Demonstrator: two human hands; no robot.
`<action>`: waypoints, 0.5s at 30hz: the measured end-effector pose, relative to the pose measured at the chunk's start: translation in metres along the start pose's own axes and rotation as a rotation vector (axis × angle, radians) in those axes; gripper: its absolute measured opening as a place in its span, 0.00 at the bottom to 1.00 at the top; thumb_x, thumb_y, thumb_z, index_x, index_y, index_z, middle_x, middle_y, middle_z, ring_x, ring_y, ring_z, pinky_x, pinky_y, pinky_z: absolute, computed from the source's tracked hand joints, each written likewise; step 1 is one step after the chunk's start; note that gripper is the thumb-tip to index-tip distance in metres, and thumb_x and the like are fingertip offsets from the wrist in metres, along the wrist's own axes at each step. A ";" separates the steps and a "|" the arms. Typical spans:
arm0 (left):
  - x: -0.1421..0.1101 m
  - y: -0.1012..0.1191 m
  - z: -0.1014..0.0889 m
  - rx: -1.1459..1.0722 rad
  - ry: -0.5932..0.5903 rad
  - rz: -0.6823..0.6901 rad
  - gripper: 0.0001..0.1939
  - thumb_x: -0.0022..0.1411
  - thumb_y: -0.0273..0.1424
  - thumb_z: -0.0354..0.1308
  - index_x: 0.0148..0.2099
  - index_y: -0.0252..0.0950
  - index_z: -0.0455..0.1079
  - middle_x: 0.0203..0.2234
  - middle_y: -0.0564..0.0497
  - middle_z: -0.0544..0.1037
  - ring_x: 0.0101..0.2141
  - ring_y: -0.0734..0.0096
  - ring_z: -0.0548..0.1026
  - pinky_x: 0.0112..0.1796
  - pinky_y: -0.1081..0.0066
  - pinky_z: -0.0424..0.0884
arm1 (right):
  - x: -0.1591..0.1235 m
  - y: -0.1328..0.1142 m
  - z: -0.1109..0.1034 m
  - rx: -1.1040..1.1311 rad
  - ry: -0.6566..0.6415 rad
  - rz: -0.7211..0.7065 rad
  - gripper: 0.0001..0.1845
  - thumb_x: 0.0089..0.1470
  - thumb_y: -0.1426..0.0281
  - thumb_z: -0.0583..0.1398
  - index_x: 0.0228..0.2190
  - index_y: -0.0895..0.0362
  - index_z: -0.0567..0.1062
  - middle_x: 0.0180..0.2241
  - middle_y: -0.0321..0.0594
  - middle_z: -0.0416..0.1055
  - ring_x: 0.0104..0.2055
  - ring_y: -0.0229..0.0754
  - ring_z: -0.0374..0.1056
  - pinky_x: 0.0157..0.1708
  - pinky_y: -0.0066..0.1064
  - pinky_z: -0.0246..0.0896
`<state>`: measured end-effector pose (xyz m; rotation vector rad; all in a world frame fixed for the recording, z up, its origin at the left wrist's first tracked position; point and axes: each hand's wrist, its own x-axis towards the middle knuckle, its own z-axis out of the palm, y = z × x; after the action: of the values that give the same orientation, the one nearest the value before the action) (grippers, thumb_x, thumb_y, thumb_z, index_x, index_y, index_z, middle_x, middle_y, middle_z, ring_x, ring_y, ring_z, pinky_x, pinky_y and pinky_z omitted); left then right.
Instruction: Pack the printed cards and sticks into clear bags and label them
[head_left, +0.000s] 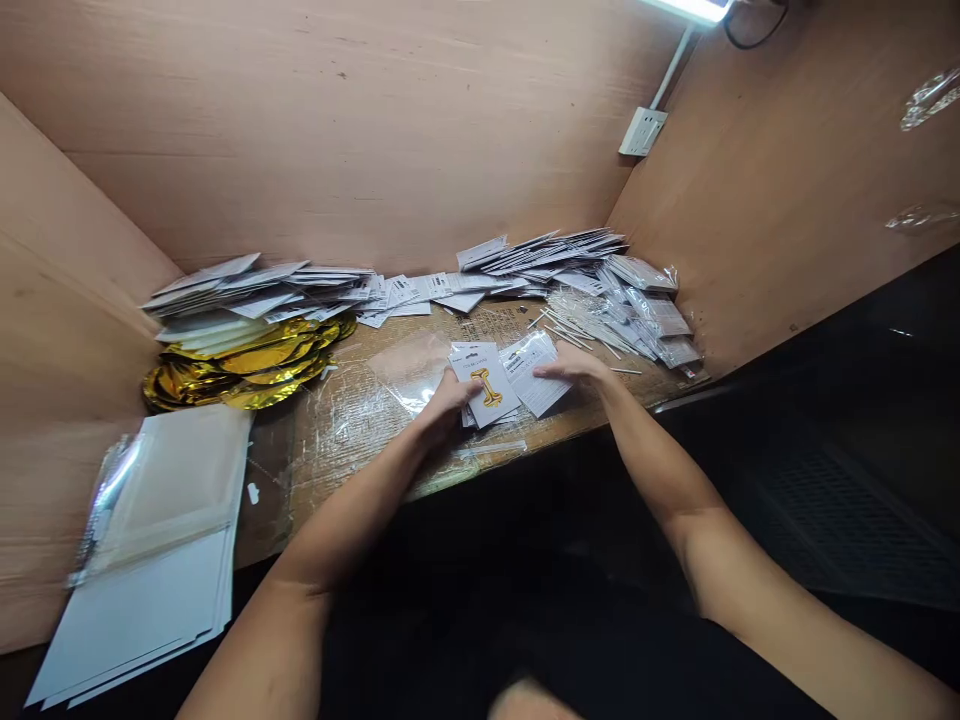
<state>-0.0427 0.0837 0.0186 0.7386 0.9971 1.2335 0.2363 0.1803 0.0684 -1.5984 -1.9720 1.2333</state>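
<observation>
Far to the left of the gold-letter card, and nearer to the person, there is a stack of white sheets. On this stack lie transparent plastic sleeves; whether something is inside them, I cannot tell. Behind these, also to the left of the card, gold foil pieces are lying in a shiny heap, and a pile of flat packets is behind and partly over them.

The left hand holds the gold-letter card itself, with the thumb pressed on its front; other pale cards show under its edges. This grip is narrow and firm. The card is above the cardboard, close to its front edge.

Just to the right of the card, the right hand pinches a printed packet between thumb and fingers; its upper part looks glossy, like clear film.

Behind the card and to the right are thin white sticks, loosely scattered. Behind these, a second pile of flat packets leans in layers. Farther right of the card, clear plastic bags contain pale, flat cards; their smaller contents are too small to tell.
</observation>
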 end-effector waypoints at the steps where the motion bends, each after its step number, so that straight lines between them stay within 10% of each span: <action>1: 0.001 -0.001 -0.001 -0.006 -0.005 0.010 0.22 0.44 0.24 0.74 0.44 0.34 0.78 0.41 0.41 0.88 0.41 0.42 0.87 0.48 0.41 0.84 | -0.003 0.002 0.000 0.118 -0.015 -0.025 0.26 0.31 0.59 0.81 0.32 0.57 0.83 0.34 0.42 0.85 0.37 0.50 0.78 0.40 0.39 0.77; 8: -0.003 0.017 -0.006 -0.033 -0.082 0.140 0.34 0.41 0.35 0.83 0.50 0.33 0.77 0.46 0.39 0.87 0.47 0.43 0.86 0.54 0.39 0.81 | -0.055 0.005 -0.020 0.665 0.268 -0.164 0.34 0.40 0.52 0.80 0.45 0.53 0.80 0.44 0.48 0.86 0.49 0.62 0.81 0.55 0.59 0.77; 15: -0.019 0.040 0.047 0.122 -0.425 0.185 0.37 0.60 0.63 0.69 0.53 0.34 0.80 0.48 0.35 0.86 0.56 0.40 0.82 0.57 0.44 0.79 | -0.081 -0.037 0.035 0.753 0.181 -0.422 0.43 0.40 0.53 0.81 0.53 0.50 0.71 0.48 0.43 0.84 0.52 0.55 0.80 0.57 0.51 0.77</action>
<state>-0.0171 0.0755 0.0769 1.1542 0.6666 1.1150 0.2146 0.0925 0.0979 -0.8349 -1.3736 1.3567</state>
